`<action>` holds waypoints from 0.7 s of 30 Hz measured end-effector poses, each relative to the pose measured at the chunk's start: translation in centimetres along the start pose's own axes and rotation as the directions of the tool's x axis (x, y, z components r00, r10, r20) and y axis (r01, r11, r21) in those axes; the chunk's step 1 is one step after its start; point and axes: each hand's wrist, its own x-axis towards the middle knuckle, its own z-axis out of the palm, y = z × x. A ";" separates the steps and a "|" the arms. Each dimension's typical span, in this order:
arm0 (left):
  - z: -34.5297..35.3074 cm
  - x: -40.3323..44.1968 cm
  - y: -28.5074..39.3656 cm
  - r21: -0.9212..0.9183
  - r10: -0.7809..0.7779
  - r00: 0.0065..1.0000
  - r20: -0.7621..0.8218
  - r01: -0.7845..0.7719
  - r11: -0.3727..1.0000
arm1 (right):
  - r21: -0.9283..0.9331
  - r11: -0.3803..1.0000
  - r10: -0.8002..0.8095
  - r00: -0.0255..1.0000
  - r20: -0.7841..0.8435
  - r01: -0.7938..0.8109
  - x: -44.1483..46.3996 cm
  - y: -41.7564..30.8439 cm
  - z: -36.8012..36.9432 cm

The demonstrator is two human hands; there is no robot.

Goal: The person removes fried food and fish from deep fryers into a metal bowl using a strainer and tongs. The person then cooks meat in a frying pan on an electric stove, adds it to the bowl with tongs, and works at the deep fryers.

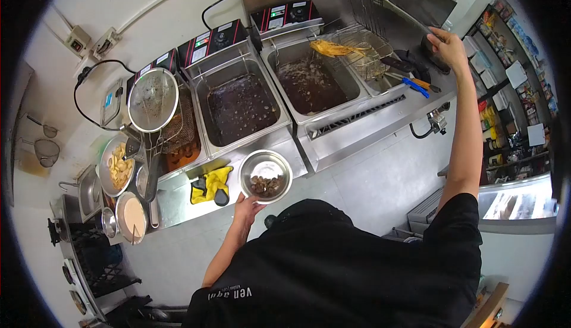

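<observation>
My left hand [246, 209] grips the rim of a round metal bowl [245, 179] near the counter's front edge. Small brown food pieces [266, 185] lie at the bottom of the bowl. Far out at the upper right, my right hand [447, 47] is closed on the handle of a long metal slotted utensil [399, 8], its head pointing up and left by the steel back wall. Below that hand are dark-handled tools. Fried golden food [334, 48] rests on a wire rack [363, 45] behind the right fryer [315, 87], whose dark oil is foaming.
The middle fryer [242, 108] holds dark oil with bubbles. A round strainer [153, 99] leans over the left fryer. Yellow-and-black gloves [212, 186] lie on the front ledge. Left of them stand a bowl of pale slices [106, 173] and a bowl of batter [123, 224]. Blue-handled tongs [415, 86] lie at right.
</observation>
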 end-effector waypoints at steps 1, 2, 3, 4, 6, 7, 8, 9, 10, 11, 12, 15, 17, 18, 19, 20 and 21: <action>-0.2 -0.2 0.1 0.001 -0.005 1.000 -0.006 0.005 1.000 | -0.013 1.000 -0.017 1.000 -0.021 0.017 0.7 0.5 0.1; -0.5 -0.3 0.0 0.021 0.002 1.000 -0.008 -0.001 1.000 | -0.025 0.999 -0.035 0.998 -0.042 0.034 1.2 1.1 0.2; -0.5 -0.6 0.0 0.022 0.008 1.000 -0.005 -0.008 1.000 | -0.023 0.999 -0.036 0.998 -0.049 0.035 1.6 1.6 0.3; -0.5 -1.0 0.1 0.014 0.009 1.000 -0.011 -0.009 1.000 | -0.026 1.000 -0.015 0.998 -0.059 0.013 1.9 2.2 0.4; -0.2 -1.7 0.2 0.013 0.002 1.000 -0.013 -0.002 1.000 | -0.005 1.000 0.002 0.998 -0.069 -0.003 3.3 4.4 1.5; -0.1 -2.0 0.1 0.010 0.008 1.000 -0.013 -0.008 1.000 | -0.002 1.000 -0.002 0.997 -0.072 0.002 3.6 5.2 2.1; -0.1 -2.3 -0.1 0.032 -0.009 1.000 -0.003 0.009 0.999 | 0.009 1.000 0.005 0.996 -0.085 -0.004 3.7 6.1 2.6; 0.3 -2.9 0.1 0.055 -0.027 1.000 0.006 0.027 0.998 | 0.021 1.000 0.013 0.995 -0.097 -0.011 3.6 6.7 3.0; 0.9 -3.7 0.4 0.064 -0.026 1.000 0.010 0.026 0.998 | 0.005 1.000 0.003 0.995 -0.100 -0.003 3.3 7.0 3.1; 1.3 -4.1 0.5 0.065 -0.025 1.000 0.009 0.025 0.998 | 0.006 1.000 0.004 0.995 -0.100 -0.003 3.5 7.8 3.6; 1.5 -4.4 0.4 0.063 -0.038 0.999 0.005 0.038 0.997 | 0.005 1.000 0.013 0.994 -0.108 -0.013 3.6 8.7 4.3; 2.3 -5.6 0.4 0.066 -0.037 0.999 0.005 0.037 0.997 | 0.024 0.999 0.028 0.995 -0.091 -0.026 3.7 10.5 4.7; 3.0 -6.3 0.6 0.072 -0.025 1.000 0.011 0.024 0.997 | 0.029 0.998 0.054 0.998 -0.036 -0.053 3.4 10.4 4.2; 3.3 -6.7 0.7 0.070 -0.007 1.000 0.014 0.006 0.998 | 0.031 0.998 0.056 0.998 -0.033 -0.055 3.6 10.7 4.3; 3.7 -7.0 1.0 0.067 0.013 1.000 0.019 -0.014 0.998 | 0.023 0.999 0.026 0.999 -0.029 -0.025 3.8 11.1 4.2; 4.1 -7.3 1.2 0.069 0.014 1.000 0.021 -0.015 0.997 | 0.013 1.000 -0.006 1.000 -0.027 0.006 4.0 11.4 4.0; 4.3 -7.7 1.4 0.073 0.012 1.000 0.013 -0.013 0.997 | 0.013 1.000 -0.005 1.000 -0.028 0.006 3.9 11.0 3.6</action>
